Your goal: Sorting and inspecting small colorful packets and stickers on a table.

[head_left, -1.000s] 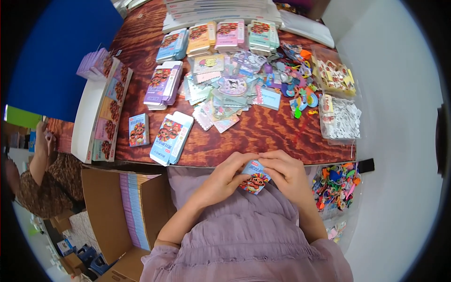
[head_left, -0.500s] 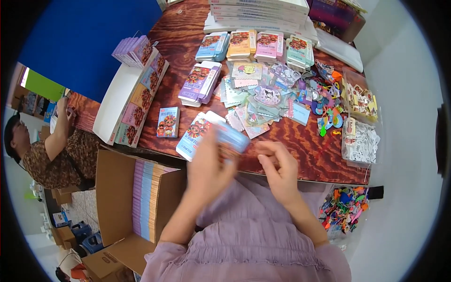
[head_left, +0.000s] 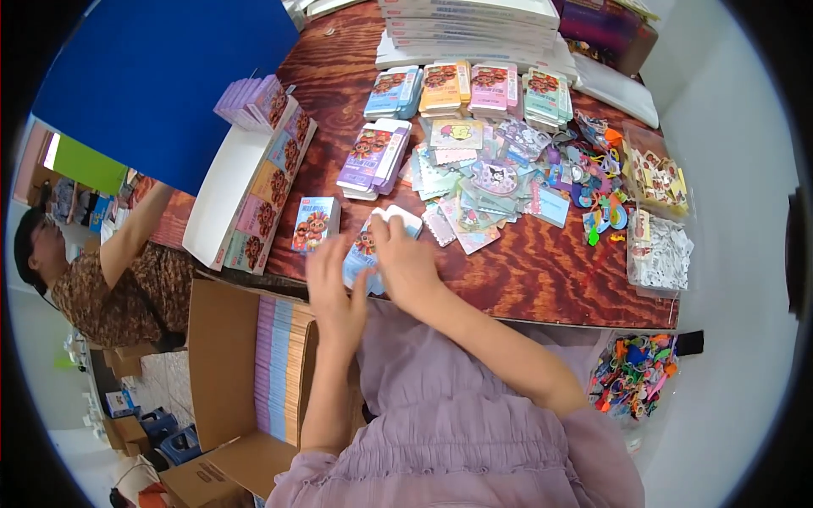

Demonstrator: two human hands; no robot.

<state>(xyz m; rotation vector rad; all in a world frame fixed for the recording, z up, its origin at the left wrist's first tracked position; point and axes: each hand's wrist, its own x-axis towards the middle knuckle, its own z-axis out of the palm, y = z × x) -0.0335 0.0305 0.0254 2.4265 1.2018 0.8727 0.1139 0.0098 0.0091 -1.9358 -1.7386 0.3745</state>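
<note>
Both my hands rest on a light-blue packet with a cartoon picture, lying near the front edge of the wooden table. My left hand presses its near end with fingers spread. My right hand covers its right side, fingertips near the white top corner. Just left of it lies a similar small blue packet. A stack of purple packets sits a little farther back.
An open cardboard box of upright packets stands at my lower left. A white tray of packets, several coloured stacks, a heap of stickers and clear tubs fill the table. Another person is at the left.
My hands have moved from in front of my chest to the left and down onto the table, laying the blue packet flat on the pile by the front edge.
</note>
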